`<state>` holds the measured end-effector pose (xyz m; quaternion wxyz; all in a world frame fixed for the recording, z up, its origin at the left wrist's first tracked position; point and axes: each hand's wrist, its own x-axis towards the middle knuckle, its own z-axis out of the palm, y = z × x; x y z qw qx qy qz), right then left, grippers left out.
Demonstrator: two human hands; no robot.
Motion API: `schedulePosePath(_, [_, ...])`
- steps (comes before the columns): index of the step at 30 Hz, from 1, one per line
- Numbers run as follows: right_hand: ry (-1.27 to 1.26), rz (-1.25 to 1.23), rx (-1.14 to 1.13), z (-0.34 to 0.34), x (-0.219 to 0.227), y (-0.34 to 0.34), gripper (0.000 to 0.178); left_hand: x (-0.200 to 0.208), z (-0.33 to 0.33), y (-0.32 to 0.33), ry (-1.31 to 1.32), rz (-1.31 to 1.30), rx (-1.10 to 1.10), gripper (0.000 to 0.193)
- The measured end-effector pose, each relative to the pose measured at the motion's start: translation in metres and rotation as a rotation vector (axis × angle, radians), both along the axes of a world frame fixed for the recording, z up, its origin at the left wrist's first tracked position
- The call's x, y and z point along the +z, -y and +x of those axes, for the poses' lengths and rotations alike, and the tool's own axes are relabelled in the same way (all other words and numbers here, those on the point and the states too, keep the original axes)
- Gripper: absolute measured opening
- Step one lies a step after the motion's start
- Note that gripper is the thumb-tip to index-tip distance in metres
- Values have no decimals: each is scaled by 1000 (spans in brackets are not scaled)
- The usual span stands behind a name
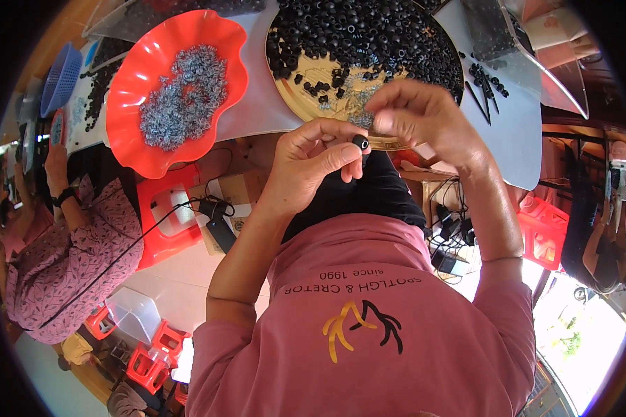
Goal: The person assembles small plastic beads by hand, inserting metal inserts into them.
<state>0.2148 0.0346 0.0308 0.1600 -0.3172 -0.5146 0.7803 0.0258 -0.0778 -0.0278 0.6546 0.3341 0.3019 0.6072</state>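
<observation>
My left hand pinches a small black knob-like plastic part, its hollow end showing a pale ring. Just to the right and slightly higher, my right hand hovers over the near rim of a round golden tray, thumb and fingers drawn together; what they hold, if anything, does not show. Many similar black parts are heaped on the tray, with a small pile of shiny metal clips at its near side. On the left, a red wavy-edged dish holds many more small metal clips.
Black sticks and loose black parts lie on the grey table at the right. A clear bin stands beyond them. Red stools, cardboard boxes and cables are below. Another person in a patterned top sits at the left beside a blue basket.
</observation>
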Motion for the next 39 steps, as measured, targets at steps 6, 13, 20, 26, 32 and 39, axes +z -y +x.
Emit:
schedulePosePath(6, [380,984,-140,-10,-1,-50,18,-8,-14,10,79,-50,57,22])
schedulePosePath(13, [310,1451,208,-54,-8,-38,11,-7,-23,15,83,-53,91,22])
schedulePosePath(20, [489,1521,332,-71,-13,-24,13,-9,-32,17,50,-70,110,21])
schedulePosePath(26, [436,1630,242,-76,-23,-23,13,-7,-32,13,69,-56,125,22])
schedulePosePath(32, [241,992,15,-56,-4,-20,23,1,-29,6,155,-53,173,21])
schedulePosePath(39, [78,366,-81,-31,11,11,23,6,-17,-3,92,1,204,20])
